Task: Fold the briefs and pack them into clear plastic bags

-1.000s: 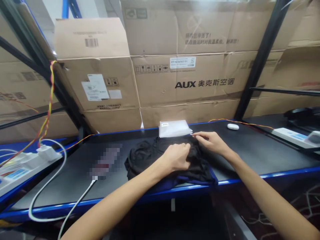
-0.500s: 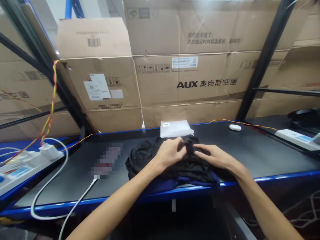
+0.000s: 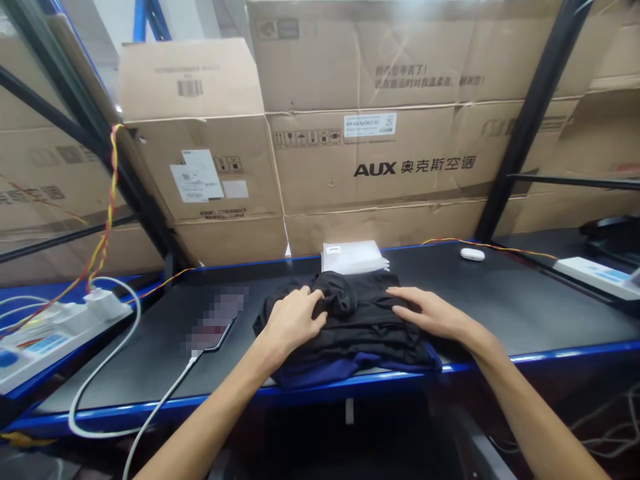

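A crumpled pile of black clothing, with a dark blue edge showing at its front, lies on the dark tabletop. My left hand rests on the left part of the cloth, its fingers bent and the thumb apart from them. Just right of it, a bunched roll of the black fabric stands up. On the right part of the pile, my right hand lies with fingers stretched out and apart, touching the cloth. Whatever is under the garment is hidden.
Behind the clothing sits a stack of white packets. A blurred phone with a white cable lies at left. Power strips stand at both sides, and a small white case is at back right. Large cardboard boxes wall the back.
My left hand has moved left and let go of the bunched cloth near the middle. The fabric there lies flatter. My right hand has stayed nearly in place.
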The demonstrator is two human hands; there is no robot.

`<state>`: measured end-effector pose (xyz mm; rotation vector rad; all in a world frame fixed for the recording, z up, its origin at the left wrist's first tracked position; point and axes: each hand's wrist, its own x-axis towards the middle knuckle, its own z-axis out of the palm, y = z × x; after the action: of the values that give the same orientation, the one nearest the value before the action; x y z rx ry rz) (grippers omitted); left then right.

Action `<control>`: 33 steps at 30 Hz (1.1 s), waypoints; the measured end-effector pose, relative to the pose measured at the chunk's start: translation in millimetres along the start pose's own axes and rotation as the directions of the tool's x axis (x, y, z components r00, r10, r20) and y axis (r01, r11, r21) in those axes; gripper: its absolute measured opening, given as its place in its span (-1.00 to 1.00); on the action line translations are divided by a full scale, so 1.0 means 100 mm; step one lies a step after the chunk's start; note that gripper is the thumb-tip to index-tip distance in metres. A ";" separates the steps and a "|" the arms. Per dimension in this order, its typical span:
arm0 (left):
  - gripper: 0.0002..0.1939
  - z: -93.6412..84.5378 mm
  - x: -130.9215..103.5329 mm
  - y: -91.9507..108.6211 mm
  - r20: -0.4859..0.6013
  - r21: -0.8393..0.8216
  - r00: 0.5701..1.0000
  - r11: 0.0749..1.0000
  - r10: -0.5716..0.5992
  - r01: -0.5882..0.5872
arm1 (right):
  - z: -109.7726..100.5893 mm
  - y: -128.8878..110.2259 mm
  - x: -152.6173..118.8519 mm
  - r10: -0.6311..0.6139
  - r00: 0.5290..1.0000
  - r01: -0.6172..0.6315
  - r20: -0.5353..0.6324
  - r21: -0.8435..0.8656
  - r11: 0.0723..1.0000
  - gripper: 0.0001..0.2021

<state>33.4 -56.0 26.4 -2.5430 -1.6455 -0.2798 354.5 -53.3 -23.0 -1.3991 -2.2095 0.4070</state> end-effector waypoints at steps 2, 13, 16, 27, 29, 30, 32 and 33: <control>-0.63 -0.05 0.00 0.05 -0.055 0.019 0.997 0.998 0.054 -0.053 | 0.00 -0.01 0.00 0.004 1.000 -0.003 -0.003 0.005 1.000 -0.49; -0.83 0.02 0.18 0.22 -0.217 -0.332 0.971 0.928 0.102 -0.171 | -0.02 -0.04 0.00 0.021 1.000 -0.021 0.006 0.009 1.000 -0.49; -0.78 -0.11 0.14 0.03 -0.344 -0.464 0.935 0.881 -0.085 -0.091 | -0.02 -0.05 -0.01 0.019 1.000 -0.019 0.011 -0.001 1.000 -0.49; -0.59 -0.07 -0.22 -0.75 -0.083 -0.045 0.969 0.973 -0.232 0.229 | -0.03 -0.06 0.01 -0.020 0.999 0.021 -0.031 0.038 0.999 -0.49; -0.53 -0.06 -0.20 -0.74 -0.200 -0.065 0.977 0.996 -0.070 0.058 | -0.03 -0.08 0.01 -0.054 0.996 0.057 -0.074 0.049 0.997 -0.52; -0.53 -0.06 -0.18 -0.72 -0.243 -0.093 0.970 0.995 0.008 -0.032 | -0.04 -0.09 0.01 -0.066 0.993 0.072 -0.100 0.054 0.996 -0.56; -0.58 -0.06 -0.13 -0.70 -0.230 -0.181 0.965 0.970 0.122 -0.166 | -0.04 -0.12 -0.01 -0.074 0.987 0.085 -0.144 0.074 0.994 -0.63; -0.61 -0.04 -0.11 -0.70 -0.192 -0.224 0.969 0.955 0.154 -0.196 | -0.05 -0.13 -0.02 -0.072 0.986 0.085 -0.147 0.085 0.993 -0.65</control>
<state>-35.0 -38.1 27.1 -2.7237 -1.3873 -0.7024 347.9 -61.0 -13.3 -1.2491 -2.0946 0.3629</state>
